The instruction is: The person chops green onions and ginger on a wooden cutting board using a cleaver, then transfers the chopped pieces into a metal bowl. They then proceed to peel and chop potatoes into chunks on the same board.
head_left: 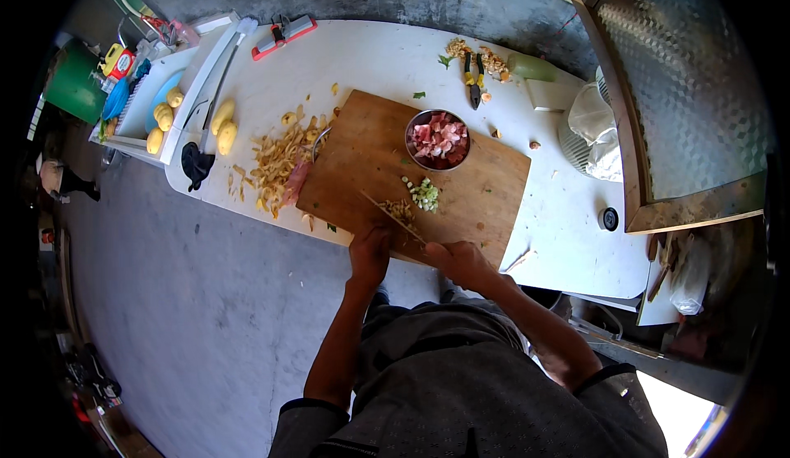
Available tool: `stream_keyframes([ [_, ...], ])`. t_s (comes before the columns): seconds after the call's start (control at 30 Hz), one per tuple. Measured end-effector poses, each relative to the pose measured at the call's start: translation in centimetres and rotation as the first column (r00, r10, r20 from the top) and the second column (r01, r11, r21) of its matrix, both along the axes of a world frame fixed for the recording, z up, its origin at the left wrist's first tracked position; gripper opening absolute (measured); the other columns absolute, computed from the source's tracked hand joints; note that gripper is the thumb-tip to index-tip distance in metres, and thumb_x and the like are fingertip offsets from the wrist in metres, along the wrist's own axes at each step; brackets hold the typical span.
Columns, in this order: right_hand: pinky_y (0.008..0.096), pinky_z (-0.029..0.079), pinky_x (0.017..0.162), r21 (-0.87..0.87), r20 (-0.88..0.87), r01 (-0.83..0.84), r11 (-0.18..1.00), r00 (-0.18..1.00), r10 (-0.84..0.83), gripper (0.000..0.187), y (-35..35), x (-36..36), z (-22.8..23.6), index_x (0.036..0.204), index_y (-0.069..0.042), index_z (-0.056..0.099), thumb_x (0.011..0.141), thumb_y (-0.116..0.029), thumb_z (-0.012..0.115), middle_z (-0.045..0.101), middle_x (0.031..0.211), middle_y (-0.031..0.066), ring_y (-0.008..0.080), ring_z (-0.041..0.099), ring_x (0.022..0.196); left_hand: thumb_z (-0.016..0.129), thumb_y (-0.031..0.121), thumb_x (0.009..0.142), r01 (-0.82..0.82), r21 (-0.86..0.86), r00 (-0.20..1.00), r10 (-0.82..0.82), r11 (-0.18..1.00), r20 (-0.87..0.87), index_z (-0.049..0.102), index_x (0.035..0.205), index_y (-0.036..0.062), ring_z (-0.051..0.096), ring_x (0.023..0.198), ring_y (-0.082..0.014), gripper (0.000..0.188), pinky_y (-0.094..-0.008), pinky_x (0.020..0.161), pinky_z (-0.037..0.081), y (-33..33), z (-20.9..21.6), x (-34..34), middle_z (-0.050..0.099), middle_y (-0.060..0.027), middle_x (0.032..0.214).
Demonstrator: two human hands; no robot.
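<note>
Right hand (461, 262) with thin knife (393, 218) over wooden board (362, 149)

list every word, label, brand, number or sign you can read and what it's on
Nothing can be read clearly.
Red-and-yellow plastic container at far left: label too small and blurred.
Brown rectangular wooden cutting board: no lettering visible.
Round silver metal bowl: no lettering visible.

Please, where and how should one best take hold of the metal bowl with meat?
Probably pinch the metal bowl by its rim, from the right: it stands upright, its round edge exposed, while chopped green pieces lie toward the person.
</note>
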State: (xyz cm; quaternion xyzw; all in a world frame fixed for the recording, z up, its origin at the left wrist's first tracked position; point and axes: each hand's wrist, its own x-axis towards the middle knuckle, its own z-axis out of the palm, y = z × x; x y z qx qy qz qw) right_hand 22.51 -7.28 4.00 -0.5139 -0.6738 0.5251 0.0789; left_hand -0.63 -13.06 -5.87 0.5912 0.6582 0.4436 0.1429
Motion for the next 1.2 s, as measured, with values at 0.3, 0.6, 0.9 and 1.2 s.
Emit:
stream_keyframes([
  [0.3,0.0480,0.058,0.088,-0.036,0.018,-0.031,0.999,0.999,0.032,0.054,-0.8,0.9,3.0,0.118,-0.001,0.079,0.110,-0.050,0.059,0.077,0.097,0.0287,0.0414,0.077,0.094,0.070,-0.003,0.089,-0.006,-0.026,0.997,0.004,1.000,-0.075,0.075,0.103,0.0045,0.070,0.100,-0.0414,0.016,-0.0477,0.086,0.058,-0.5,0.8,0.0,0.072,-0.0169,0.109],
  [0.6,0.0494,0.058,0.083,0.016,-0.036,-0.141,0.990,0.989,0.141,0.048,-0.5,1.0,2.8,0.119,0.001,0.078,0.112,-0.042,0.058,0.076,0.096,0.0304,0.0464,0.075,0.093,0.070,-0.004,0.086,-0.045,-0.078,0.998,0.041,0.996,-0.045,0.074,0.102,0.0023,0.071,0.101,-0.0420,0.017,-0.0455,0.086,0.058,-0.1,2.1,0.4,0.073,-0.0173,0.108],
  [0.9,0.0503,0.055,0.083,-0.105,0.015,-0.170,0.980,0.985,0.173,0.063,1.1,-1.3,1.5,0.112,0.004,0.077,0.112,-0.053,0.052,0.074,0.087,0.0297,0.0417,0.075,0.085,0.070,-0.005,0.087,-0.028,0.009,0.999,0.028,1.000,0.027,0.072,0.095,0.0039,0.070,0.098,-0.0414,0.013,-0.0473,0.084,0.058,-0.4,0.1,0.0,0.071,-0.0170,0.103],
  [1.2,0.0437,0.052,0.060,-0.262,0.036,-0.003,0.965,0.999,0.013,0.064,1.5,-2.7,1.6,0.100,0.002,0.078,0.110,-0.057,0.055,0.069,0.071,0.0138,0.0237,0.065,0.059,0.070,-0.003,0.088,-0.084,0.052,0.996,0.084,0.995,0.006,0.072,0.096,0.0042,0.069,0.098,-0.0416,0.011,-0.0486,0.083,0.057,-0.3,0.5,0.4,0.071,-0.0168,0.103],
])
